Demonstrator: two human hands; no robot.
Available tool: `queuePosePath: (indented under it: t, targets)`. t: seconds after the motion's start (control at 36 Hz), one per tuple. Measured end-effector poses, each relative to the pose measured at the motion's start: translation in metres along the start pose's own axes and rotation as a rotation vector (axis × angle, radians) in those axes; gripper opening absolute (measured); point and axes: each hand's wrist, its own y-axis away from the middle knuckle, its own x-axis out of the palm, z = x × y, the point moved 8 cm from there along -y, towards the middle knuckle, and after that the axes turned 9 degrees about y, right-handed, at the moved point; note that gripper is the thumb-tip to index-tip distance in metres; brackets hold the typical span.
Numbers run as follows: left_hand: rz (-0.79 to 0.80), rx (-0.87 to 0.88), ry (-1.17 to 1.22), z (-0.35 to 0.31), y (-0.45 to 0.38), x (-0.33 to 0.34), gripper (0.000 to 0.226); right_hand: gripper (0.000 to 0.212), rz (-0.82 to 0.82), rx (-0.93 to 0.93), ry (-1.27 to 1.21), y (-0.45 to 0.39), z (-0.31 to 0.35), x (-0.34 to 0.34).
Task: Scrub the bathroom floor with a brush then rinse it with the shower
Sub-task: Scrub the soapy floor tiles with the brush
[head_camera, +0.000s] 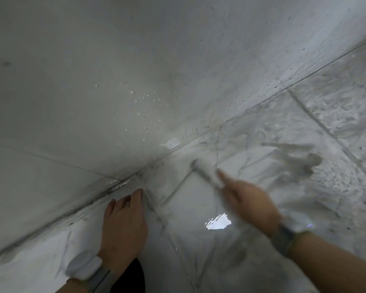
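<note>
A wet, soapy marble-patterned tiled floor (262,240) fills the lower right. My right hand (247,199) is blurred with motion and grips a white scrubbing brush (207,173), its head on the floor close to the wall joint. The index finger lies along the brush. My left hand (125,223) rests flat on the floor by the wall, fingers spread and holding nothing. A blurred shadow of the hand falls on the tiles to the right.
A pale tiled wall (135,70) with water drops takes up the upper left and meets the floor along a diagonal joint (199,142). Foam streaks (336,106) cover the tiles at the right. A bright light reflection (218,222) lies on the wet floor.
</note>
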Motion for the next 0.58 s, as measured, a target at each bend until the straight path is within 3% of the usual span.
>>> queuePosePath:
  t: [0.11, 0.19, 0.31, 0.44, 0.5, 0.58]
  targets:
    - [-0.022, 0.030, -0.012, -0.002, -0.004, 0.000, 0.065, 0.053, -0.230, 0.552, -0.102, -0.022, -0.134, -0.056]
    - [-0.027, 0.028, -0.027, -0.005, -0.007, 0.001, 0.066, 0.052, -0.218, 0.663, -0.101, -0.028, -0.158, -0.076]
    - [0.026, -0.003, -0.020, -0.007, -0.006, 0.008, 0.059, 0.050, -0.272, 0.401, -0.050, -0.025, -0.066, -0.062]
    - [0.043, -0.006, 0.016, -0.006, -0.003, 0.010, 0.042, 0.056, 0.025, -0.210, 0.045, 0.001, 0.081, -0.007]
    - [0.011, -0.005, 0.026, -0.005, -0.005, 0.007, 0.041, 0.056, 0.088, -0.274, 0.086, -0.002, 0.087, -0.002]
    - [-0.014, 0.017, 0.036, -0.005, -0.006, 0.005, 0.042, 0.060, 0.070, -0.190, 0.119, -0.022, 0.040, -0.012]
